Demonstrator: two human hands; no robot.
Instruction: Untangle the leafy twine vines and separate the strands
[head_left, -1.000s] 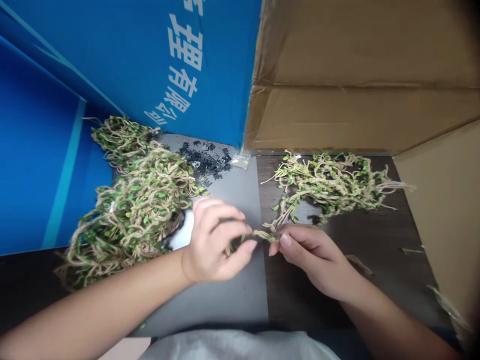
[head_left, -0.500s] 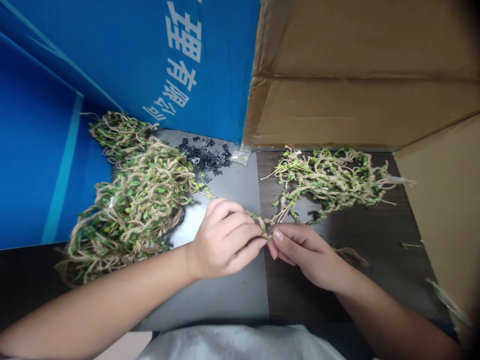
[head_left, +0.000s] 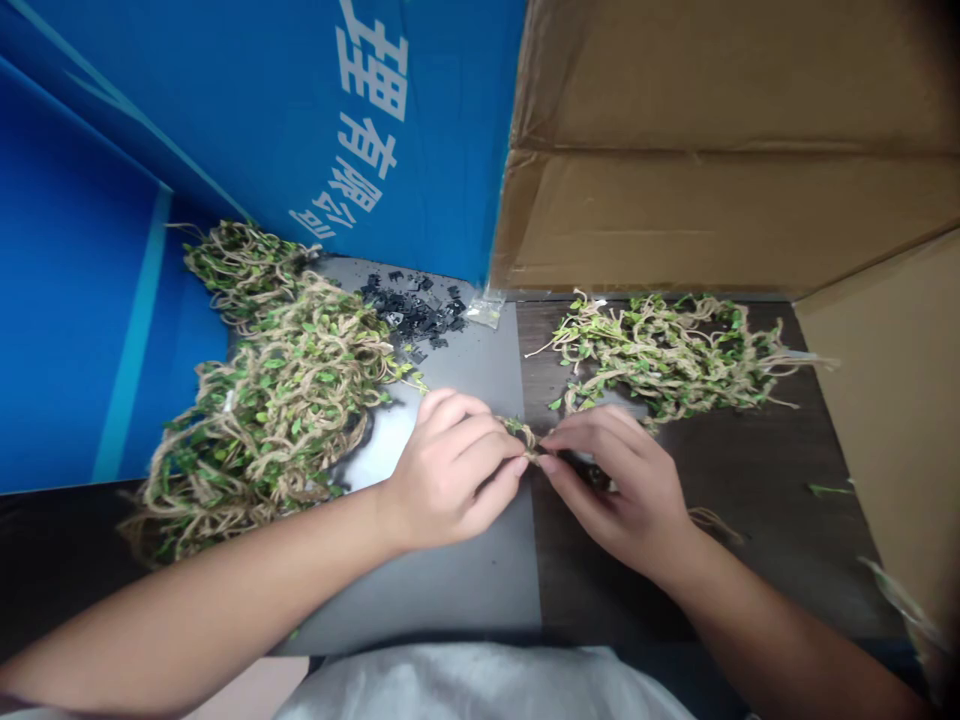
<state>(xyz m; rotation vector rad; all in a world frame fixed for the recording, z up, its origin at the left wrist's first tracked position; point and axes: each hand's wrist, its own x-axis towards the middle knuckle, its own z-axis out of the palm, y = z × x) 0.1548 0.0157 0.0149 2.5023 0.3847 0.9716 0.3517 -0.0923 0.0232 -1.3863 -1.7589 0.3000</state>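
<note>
Between my hands is a strand of twine with small green leaves (head_left: 529, 441), held low over the seam of the table. My left hand (head_left: 454, 470) is closed on it, thumb and fingers pinched at its right end. From the other side my right hand (head_left: 619, 480) pinches at the same spot with thumb and forefinger, the other fingers curled above. What lies right between the fingertips is partly hidden. A large heap of leafy twine (head_left: 285, 390) sits left of my left hand. Beyond my right hand lies a smaller pile of leafy twine (head_left: 667, 350).
Small black plastic pieces (head_left: 416, 305) lie scattered at the back, beside a clear plastic bag (head_left: 485, 310). Blue panels with white lettering (head_left: 367, 150) stand behind and left. Brown cardboard (head_left: 720, 220) walls the back and right. A loose green sprig (head_left: 831, 489) lies at the right.
My right hand has turned over, its fingers now arching above the strand and its thumb below. My left hand keeps its pinch almost in place. The whole view has shifted slightly.
</note>
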